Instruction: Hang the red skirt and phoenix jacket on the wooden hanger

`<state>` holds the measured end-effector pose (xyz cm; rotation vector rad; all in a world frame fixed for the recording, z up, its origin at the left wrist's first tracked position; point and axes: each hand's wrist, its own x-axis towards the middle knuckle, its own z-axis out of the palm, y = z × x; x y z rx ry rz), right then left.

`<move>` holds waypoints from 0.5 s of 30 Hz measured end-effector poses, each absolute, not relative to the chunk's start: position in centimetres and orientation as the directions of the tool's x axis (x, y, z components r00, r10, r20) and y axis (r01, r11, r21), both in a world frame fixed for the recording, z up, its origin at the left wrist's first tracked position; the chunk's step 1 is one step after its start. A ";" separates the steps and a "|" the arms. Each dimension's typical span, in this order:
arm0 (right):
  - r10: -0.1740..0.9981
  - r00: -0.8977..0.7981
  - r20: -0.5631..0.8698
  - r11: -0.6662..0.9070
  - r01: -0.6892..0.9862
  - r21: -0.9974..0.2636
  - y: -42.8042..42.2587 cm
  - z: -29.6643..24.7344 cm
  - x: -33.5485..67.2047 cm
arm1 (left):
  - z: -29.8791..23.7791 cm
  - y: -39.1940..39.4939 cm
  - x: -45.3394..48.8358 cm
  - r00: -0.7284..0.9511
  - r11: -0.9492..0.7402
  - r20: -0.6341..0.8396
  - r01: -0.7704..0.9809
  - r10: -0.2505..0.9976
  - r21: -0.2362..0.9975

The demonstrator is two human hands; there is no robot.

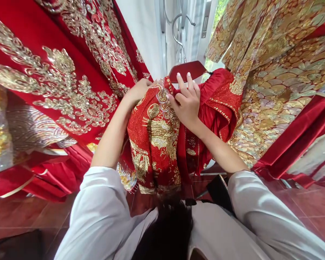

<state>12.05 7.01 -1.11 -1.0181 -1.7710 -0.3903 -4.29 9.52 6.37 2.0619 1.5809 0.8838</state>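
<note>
A red garment with gold embroidery (155,137) hangs in front of me on a dark red hanger (188,69) with a metal hook. My left hand (137,91) is closed on the garment's upper left edge near the collar. On the collar area lies my right hand (186,101), its fingers bent and pinching the embroidered fabric just below the hanger. Both of my forearms reach up from white sleeves.
A larger red robe with gold and silver embroidery (54,83) hangs close on the left. A gold-scaled robe with red trim (276,83) hangs on the right. A white wall and a window frame (206,25) lie behind. The floor is dark red tile (300,206).
</note>
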 end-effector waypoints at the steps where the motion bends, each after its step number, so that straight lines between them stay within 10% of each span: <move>1: 0.456 -0.134 0.880 0.588 0.787 -0.185 7.2 -1.0 12.1 | 6.6 9.4 -4.7 0.134 -0.251 0.228 0.734 0.964 0.631; 8: 0.493 -0.191 0.849 0.545 0.828 -0.130 7.7 -1.1 12.1 | 7.8 10.1 -3.7 0.375 0.041 -0.176 0.341 0.910 0.939; 15: 0.509 -0.267 0.818 0.614 0.779 -0.128 6.8 0.7 14.0 | 9.5 8.2 -0.5 0.350 -0.145 0.020 0.334 0.936 0.931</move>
